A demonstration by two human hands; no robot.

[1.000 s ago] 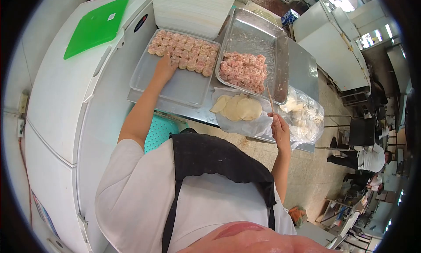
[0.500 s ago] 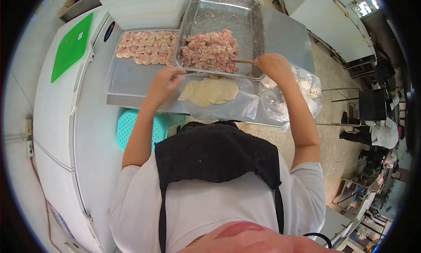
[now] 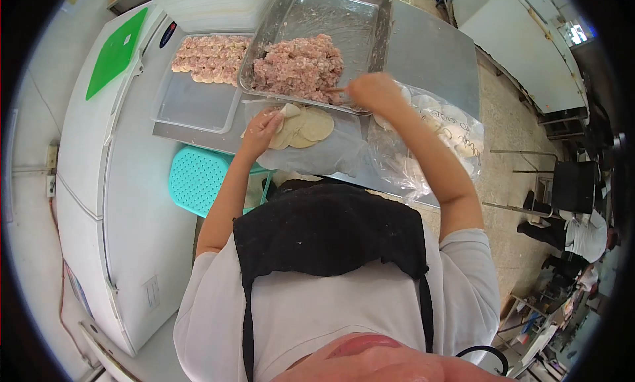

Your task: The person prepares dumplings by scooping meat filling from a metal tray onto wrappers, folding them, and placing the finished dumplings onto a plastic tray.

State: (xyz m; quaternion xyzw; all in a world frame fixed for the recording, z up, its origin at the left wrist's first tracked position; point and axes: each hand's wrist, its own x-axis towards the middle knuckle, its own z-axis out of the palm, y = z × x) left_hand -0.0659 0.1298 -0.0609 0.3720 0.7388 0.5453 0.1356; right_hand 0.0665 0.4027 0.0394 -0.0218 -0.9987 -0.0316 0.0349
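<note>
My left hand (image 3: 262, 132) pinches the edge of a round dough wrapper (image 3: 289, 110), lifted and folded at the left of the wrapper pile. Below it, the other dough wrappers (image 3: 311, 127) lie overlapped on a clear plastic sheet (image 3: 337, 154). My right hand (image 3: 374, 91), slightly blurred, is closed round a thin wooden stick (image 3: 336, 89). The stick's far end reaches into a mound of ground meat (image 3: 301, 64) in a metal tray (image 3: 357, 25). What shape that end has is hidden in the meat.
Rows of filled dumplings (image 3: 210, 56) sit in a shallow plastic tray (image 3: 198, 111) at left. Stacked plastic containers (image 3: 205, 8) stand behind. A marked plastic bag (image 3: 423, 134) with pale rounds lies at right. A turquoise stool (image 3: 195, 177) stands below the table; a person (image 3: 582, 235) is far right.
My left hand has come down to the wrapper pile and lifted one wrapper's edge. My right hand has moved left with the stick, closer to the meat. The view has shifted slightly.
</note>
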